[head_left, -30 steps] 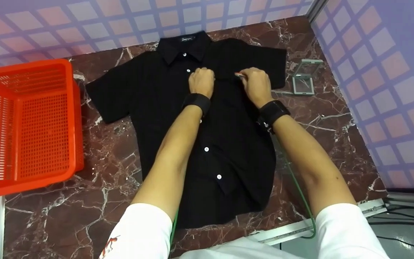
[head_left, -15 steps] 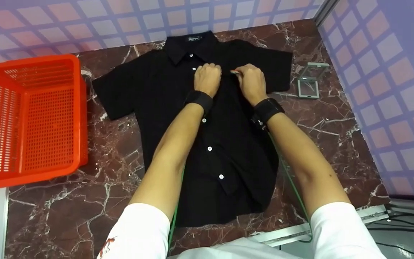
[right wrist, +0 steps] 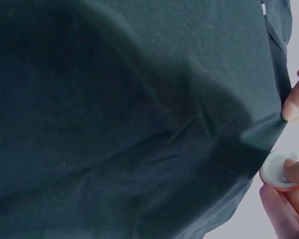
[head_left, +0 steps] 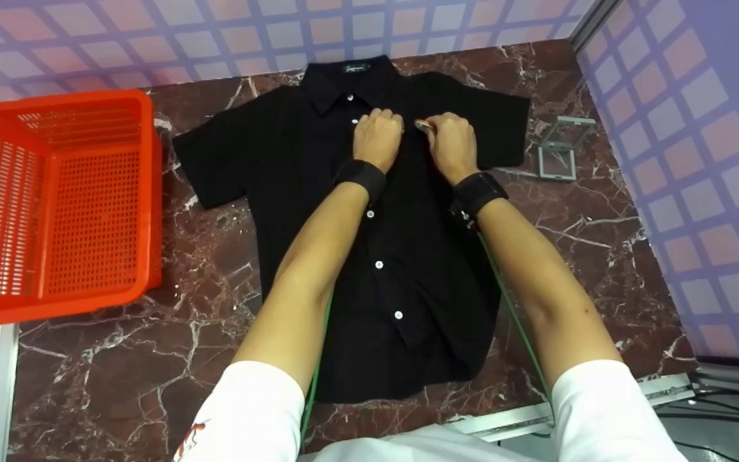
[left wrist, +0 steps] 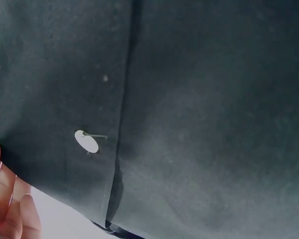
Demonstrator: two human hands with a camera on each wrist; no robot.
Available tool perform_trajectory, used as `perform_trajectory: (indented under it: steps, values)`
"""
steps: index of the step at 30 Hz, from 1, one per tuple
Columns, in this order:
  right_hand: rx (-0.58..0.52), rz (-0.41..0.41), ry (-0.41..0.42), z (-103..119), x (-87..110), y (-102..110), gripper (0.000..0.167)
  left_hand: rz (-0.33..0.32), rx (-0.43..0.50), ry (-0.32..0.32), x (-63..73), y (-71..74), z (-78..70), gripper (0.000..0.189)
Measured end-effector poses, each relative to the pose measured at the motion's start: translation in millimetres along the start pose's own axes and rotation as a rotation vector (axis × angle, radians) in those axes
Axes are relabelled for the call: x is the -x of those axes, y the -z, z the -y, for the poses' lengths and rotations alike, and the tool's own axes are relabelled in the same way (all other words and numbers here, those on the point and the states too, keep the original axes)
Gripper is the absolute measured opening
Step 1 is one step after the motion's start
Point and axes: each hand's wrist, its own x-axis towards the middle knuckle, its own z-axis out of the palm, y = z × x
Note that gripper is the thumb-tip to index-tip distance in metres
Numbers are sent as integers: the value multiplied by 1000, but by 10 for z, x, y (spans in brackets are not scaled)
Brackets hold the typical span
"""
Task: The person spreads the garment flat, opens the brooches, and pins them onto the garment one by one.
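Note:
A black short-sleeved shirt (head_left: 421,256) with white buttons lies spread out, collar at the far side. My left hand (head_left: 379,136) grips its front near the upper buttons, fingers curled under out of sight in the head view. Just to the right, my right hand (head_left: 453,146) pinches a small round badge (head_left: 422,124) over the chest. In the right wrist view the badge (right wrist: 281,170) shows a white face and orange-red rim, a fingertip on it, right at the cloth's edge. Other fingers (right wrist: 295,105) pinch the cloth above it. The left wrist view shows a white button (left wrist: 86,141).
An orange-red plastic basket (head_left: 151,192) stands at the left of the brown marbled table (head_left: 132,372). A small clear case (head_left: 557,163) stands with its lid up beyond the right sleeve. Checkered panels (head_left: 408,25) border the back and right.
The hands have drawn closer together over the shirt's chest, the right hand moving left with the badge. The head view has shifted slightly, so the whole scene sits further right.

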Motion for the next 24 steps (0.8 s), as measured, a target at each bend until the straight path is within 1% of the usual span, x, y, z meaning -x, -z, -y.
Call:
perform_trajectory:
  steps: [4, 9, 12, 19, 24]
  values:
    - [5, 17, -21, -5, -6, -12, 22, 18, -1, -4, 2, 13, -5, 25]
    - [-1, 34, -28, -2, -6, -18, 20, 30, 3, -6, -2, 11, -6, 26]
    - [-3, 32, -27, -7, -7, -26, 18, 23, 12, -10, -2, 7, -9, 26]
    - [-13, 19, -26, 9, 1, -60, 19, 6, 33, -14, 12, 4, -6, 25]
    - [-22, 3, -4, 81, -3, -84, 18, 17, 17, -8, 2, -3, 2, 27]
